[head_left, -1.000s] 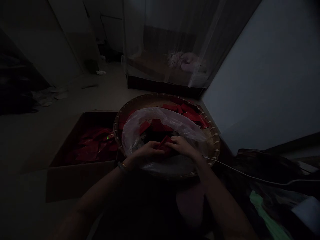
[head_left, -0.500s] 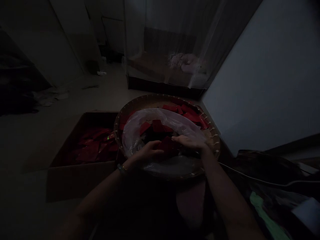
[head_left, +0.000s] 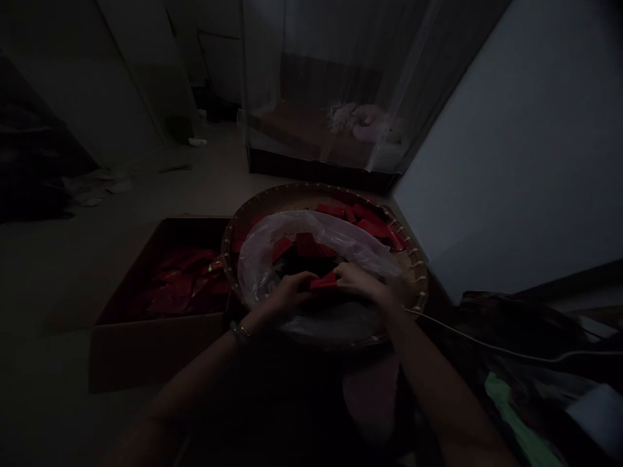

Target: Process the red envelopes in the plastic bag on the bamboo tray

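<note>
Between my two hands is a red packet [head_left: 324, 283], held over a clear plastic bag [head_left: 257, 250] whose mouth is spread wide. My left hand [head_left: 292, 290] grips the packet's left end, and my right hand [head_left: 359, 280] is closed on its right end. The bag lies in a round woven bamboo tray [head_left: 418, 266]. Dark contents fill the bag's middle, too dim to make out, with a few red packets [head_left: 307, 245] on top. More red packets [head_left: 374, 227] lie along the tray's far right side.
A cardboard box [head_left: 156, 350] holding many red packets [head_left: 170, 292] stands left of the tray. A white cord [head_left: 487, 340] runs off to the right past dark cloth and a green item [head_left: 516, 415]. Behind are a netted bed [head_left: 311, 143] and a pale wall [head_left: 511, 155].
My right hand has moved slightly left and its fingers have curled over the packet. The packet has tilted, so less of its face shows and a narrow brighter strip is visible.
</note>
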A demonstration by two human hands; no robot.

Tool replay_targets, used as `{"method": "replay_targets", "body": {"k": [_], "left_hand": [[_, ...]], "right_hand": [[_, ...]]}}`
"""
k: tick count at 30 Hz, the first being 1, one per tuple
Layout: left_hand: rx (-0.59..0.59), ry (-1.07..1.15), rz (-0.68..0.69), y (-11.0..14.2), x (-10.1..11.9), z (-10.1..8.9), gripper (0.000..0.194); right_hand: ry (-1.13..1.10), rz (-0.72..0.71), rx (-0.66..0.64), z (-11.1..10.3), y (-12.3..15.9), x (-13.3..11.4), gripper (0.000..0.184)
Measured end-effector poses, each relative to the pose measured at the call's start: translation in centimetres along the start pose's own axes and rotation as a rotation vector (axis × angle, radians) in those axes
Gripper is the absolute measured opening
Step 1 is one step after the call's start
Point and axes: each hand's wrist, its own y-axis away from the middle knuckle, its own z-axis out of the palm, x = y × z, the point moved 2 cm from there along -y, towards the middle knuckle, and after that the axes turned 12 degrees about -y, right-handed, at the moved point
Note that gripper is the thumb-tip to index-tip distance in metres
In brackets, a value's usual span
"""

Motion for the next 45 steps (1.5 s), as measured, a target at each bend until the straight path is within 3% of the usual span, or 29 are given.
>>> {"method": "replay_targets", "body": {"k": [4,8,11,18,23,25,29,35,39,42,45], "left_hand": [[0.016,-0.049,0.005,-0.2,-0.4,0.0,0.033],[0.019,0.164,-0.037,-0.5,-1.1,0.4,0.034],[0.001,0.320,-0.086,-0.6,-1.3,0.6,0.038],[0.026,0.389,-0.197,-0.6,-0.8,0.1,0.046],[0.036,0.442,-0.190,-0.6,-0.8,0.0,0.045],[0.024,0.473,-0.183,-0.5,-0.8,0.0,0.045],[0.008,0.468,-0.161,-0.4,-0.7,0.0,0.041],[0.041,0.302,-0.059,-0.2,-0.6,0.1,0.035],[0.120,-0.001,0.000,-0.1,-0.7,0.0,0.029],[0.149,-0.105,0.030,-0.1,-0.9,0.1,0.028],[0.183,-0.163,0.034,-0.1,-0.9,0.1,0.031]], "right_hand": [[0.066,-0.012,0.080,0.3,-0.6,0.5,0.015],[-0.139,0.024,0.076,0.0,-0.2,0.5,0.023],[-0.145,-0.021,0.098,-0.9,0.3,0.2,0.025],[-0.176,-0.105,0.359,-3.6,0.0,1.9,0.032],[-0.079,-0.194,0.512,-3.4,-0.2,2.2,0.026],[-0.083,-0.260,0.489,-2.8,0.1,1.2,0.025],[-0.038,-0.313,0.316,-1.5,0.9,-0.9,0.023],[-0.058,-0.063,0.105,-0.9,0.7,-1.2,0.053],[-0.040,0.017,-0.036,-1.0,0.7,-0.7,0.042],[-0.046,-0.036,-0.172,-1.4,1.1,-0.6,0.031],[-0.078,-0.050,-0.104,-1.7,1.2,-0.6,0.028]]}}
